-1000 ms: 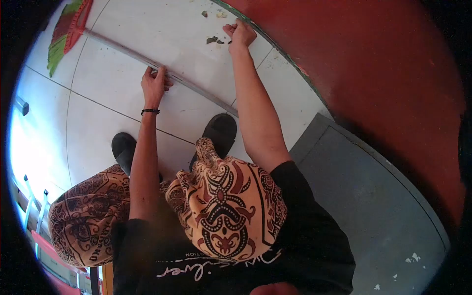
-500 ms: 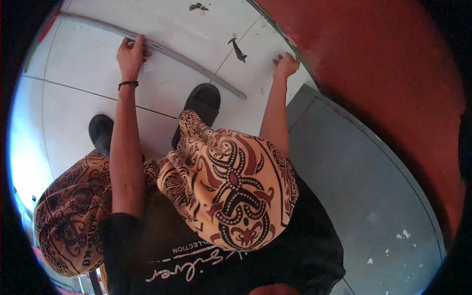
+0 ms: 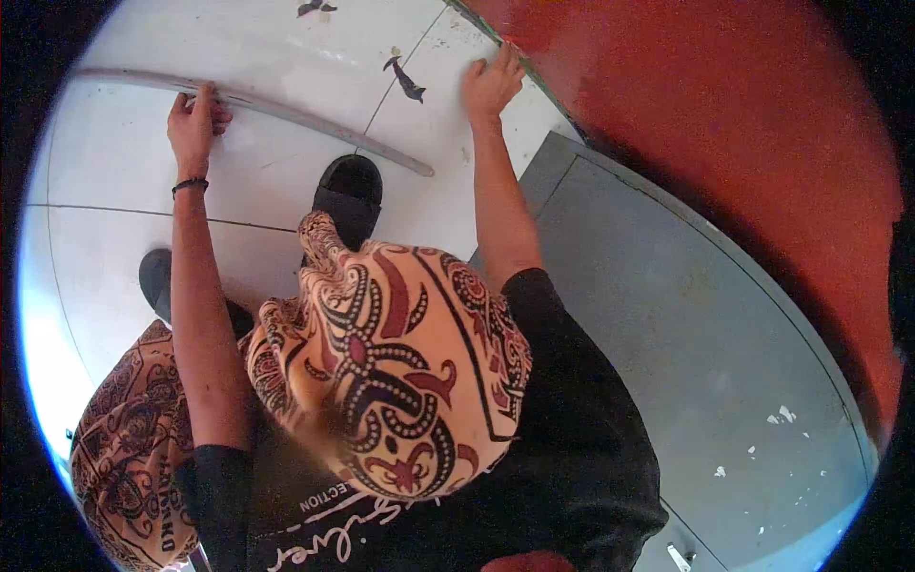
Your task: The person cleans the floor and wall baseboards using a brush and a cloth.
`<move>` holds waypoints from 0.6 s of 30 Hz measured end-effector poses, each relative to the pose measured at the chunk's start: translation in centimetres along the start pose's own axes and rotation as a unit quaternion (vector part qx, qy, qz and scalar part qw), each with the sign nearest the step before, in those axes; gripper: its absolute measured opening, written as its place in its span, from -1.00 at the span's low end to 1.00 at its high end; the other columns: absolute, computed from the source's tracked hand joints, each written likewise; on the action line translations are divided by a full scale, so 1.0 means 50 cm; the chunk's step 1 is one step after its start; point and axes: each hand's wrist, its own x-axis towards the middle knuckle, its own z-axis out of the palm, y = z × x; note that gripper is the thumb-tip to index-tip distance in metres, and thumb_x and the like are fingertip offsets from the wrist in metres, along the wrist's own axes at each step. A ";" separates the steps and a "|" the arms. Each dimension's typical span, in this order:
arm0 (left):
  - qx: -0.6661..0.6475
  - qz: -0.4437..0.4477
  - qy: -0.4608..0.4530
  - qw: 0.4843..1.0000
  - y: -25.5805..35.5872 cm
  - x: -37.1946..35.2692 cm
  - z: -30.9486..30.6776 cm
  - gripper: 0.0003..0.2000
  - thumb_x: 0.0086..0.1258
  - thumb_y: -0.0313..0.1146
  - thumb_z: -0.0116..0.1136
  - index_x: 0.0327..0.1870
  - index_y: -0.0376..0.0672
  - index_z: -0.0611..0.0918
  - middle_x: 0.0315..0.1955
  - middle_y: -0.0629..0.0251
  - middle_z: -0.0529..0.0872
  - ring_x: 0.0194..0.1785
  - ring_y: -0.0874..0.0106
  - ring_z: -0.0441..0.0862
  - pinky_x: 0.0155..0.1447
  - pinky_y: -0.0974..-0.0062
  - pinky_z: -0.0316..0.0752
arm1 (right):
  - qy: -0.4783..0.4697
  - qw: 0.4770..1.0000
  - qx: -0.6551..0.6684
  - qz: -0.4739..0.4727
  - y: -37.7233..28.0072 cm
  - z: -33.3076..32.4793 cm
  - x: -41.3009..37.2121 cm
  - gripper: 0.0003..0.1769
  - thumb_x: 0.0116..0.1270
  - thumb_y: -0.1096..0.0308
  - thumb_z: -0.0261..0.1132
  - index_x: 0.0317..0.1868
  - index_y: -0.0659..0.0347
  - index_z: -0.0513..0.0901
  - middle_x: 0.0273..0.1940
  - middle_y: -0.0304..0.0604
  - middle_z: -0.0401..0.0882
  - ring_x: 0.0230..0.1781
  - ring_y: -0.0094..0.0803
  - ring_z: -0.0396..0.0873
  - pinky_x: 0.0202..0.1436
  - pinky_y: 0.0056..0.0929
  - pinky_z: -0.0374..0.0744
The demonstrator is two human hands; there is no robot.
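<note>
Upper left of frame: L hand (image 3: 193, 119) clenched round thin grey pole (image 3: 286, 112), fingers wrapped over it, thumb side toward the wrist. Black wristband (image 3: 190, 184) just below that hand. Forearm straight down the left side to a black sleeve at lower left.

Pole lying flat on white tile floor (image 3: 114, 162), from far left edge across to upper middle, near end stopping just right of the black shoe (image 3: 349, 191). Slight bow to it from the lens. Touching floor along its length as far as can be seen.

Upper middle: R hand (image 3: 493, 84) reaching up to base of red wall (image 3: 724, 124), fingertips at thin green strip (image 3: 477, 21) where floor meets wall. Fingers loosely bent, not a fist; palm facing down, so cannot tell whether anything is pinched underneath. Well apart from pole.

Just left of R hand: dark scrap (image 3: 407, 81) on the tile, near a grout line, not touched. Another dark scrap at very top edge (image 3: 315, 8), partly cut off.

Centre and lower left: bent knees in patterned shorts (image 3: 391, 372), cream w/ red and black motif. Second black shoe (image 3: 157, 276) at mid left, mostly hidden behind L forearm. Black T-shirt (image 3: 572, 477) w/ white lettering along the bottom, text only partly readable.

Right half: grey panel (image 3: 667, 315), paint chipped in small white flecks at lower right, edge running diagonally from upper middle. Red wall beyond it filling upper right.
</note>
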 end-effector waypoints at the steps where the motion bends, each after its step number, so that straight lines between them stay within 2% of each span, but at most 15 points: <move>1: 0.000 0.001 -0.003 1.000 0.000 0.000 0.004 -0.63 0.35 -0.06 0.21 -0.31 -0.27 0.55 -0.54 0.26 0.70 -0.49 0.46 0.71 -0.49 0.57 0.54 | 0.001 1.000 -0.002 0.002 0.004 0.001 -0.002 -0.34 0.19 0.28 0.18 0.31 0.38 0.37 0.31 0.14 0.34 0.28 0.11 0.27 0.29 0.10 0.27; 7: 0.025 -0.019 0.016 0.999 0.004 -0.005 -0.007 -0.63 0.34 -0.06 0.23 -0.32 -0.26 0.54 -0.55 0.28 0.70 -0.48 0.47 0.71 -0.48 0.56 0.54 | 0.019 1.000 -0.006 0.006 0.005 0.021 -0.009 -0.38 0.20 0.22 0.19 0.26 0.34 0.43 0.31 0.12 0.35 0.29 0.11 0.26 0.28 0.13 0.26; 9: 0.005 -0.011 0.012 1.000 0.007 -0.009 -0.005 -0.62 0.32 -0.04 0.25 -0.31 -0.25 0.54 -0.54 0.28 0.69 -0.47 0.48 0.71 -0.48 0.57 0.51 | -0.025 0.999 0.013 0.028 0.021 0.006 0.000 -0.36 0.19 0.16 0.23 0.26 0.32 0.45 0.33 0.15 0.33 0.28 0.14 0.29 0.25 0.16 0.32; 12: -0.034 -0.005 -0.017 0.999 -0.008 0.001 -0.011 -0.62 0.33 -0.03 0.25 -0.30 -0.23 0.54 -0.53 0.28 0.69 -0.47 0.48 0.70 -0.48 0.58 0.50 | -0.017 0.997 -0.007 0.074 0.131 0.003 -0.006 -0.30 0.16 0.09 0.29 0.27 0.30 0.45 0.30 0.18 0.36 0.26 0.17 0.34 0.22 0.17 0.40; 14: -0.023 -0.015 -0.018 0.999 -0.001 0.002 -0.007 -0.62 0.34 -0.03 0.24 -0.30 -0.23 0.55 -0.52 0.28 0.70 -0.46 0.49 0.70 -0.47 0.58 0.50 | -0.031 0.987 -0.023 0.153 0.220 -0.016 -0.015 -0.27 0.15 0.05 0.31 0.28 0.28 0.45 0.25 0.21 0.40 0.25 0.16 0.36 0.21 0.14 0.45; 15: -0.013 -0.025 -0.018 0.999 0.000 0.001 -0.004 -0.62 0.35 -0.03 0.23 -0.29 -0.23 0.55 -0.51 0.27 0.70 -0.45 0.49 0.70 -0.46 0.58 0.51 | -0.045 0.961 -0.029 0.270 0.220 -0.055 -0.015 -0.27 0.16 0.04 0.30 0.28 0.29 0.46 0.22 0.23 0.44 0.19 0.15 0.44 0.22 0.10 0.45; 16: -0.012 -0.030 -0.017 0.999 0.000 0.001 -0.003 -0.62 0.35 -0.03 0.23 -0.29 -0.23 0.55 -0.51 0.27 0.70 -0.45 0.49 0.70 -0.46 0.58 0.51 | -0.046 0.960 -0.054 0.272 0.280 -0.056 -0.023 -0.29 0.18 0.05 0.27 0.28 0.29 0.46 0.14 0.27 0.50 0.05 0.17 0.54 0.21 0.10 0.46; 17: -0.004 -0.020 -0.015 1.000 -0.001 0.002 -0.003 -0.62 0.35 -0.03 0.23 -0.28 -0.24 0.56 -0.50 0.26 0.71 -0.45 0.49 0.70 -0.46 0.58 0.51 | -0.051 0.959 -0.057 0.272 0.370 -0.036 -0.036 -0.29 0.18 0.05 0.27 0.28 0.29 0.46 0.14 0.27 0.50 0.05 0.17 0.54 0.21 0.10 0.46; 18: 0.006 -0.011 -0.013 1.000 -0.003 0.001 -0.005 -0.63 0.35 -0.03 0.22 -0.26 -0.24 0.57 -0.50 0.26 0.71 -0.45 0.49 0.70 -0.45 0.57 0.51 | -0.060 0.971 -0.020 0.229 0.456 -0.010 -0.047 -0.29 0.18 0.05 0.26 0.28 0.28 0.46 0.09 0.29 0.53 -0.01 0.16 0.57 0.21 0.09 0.46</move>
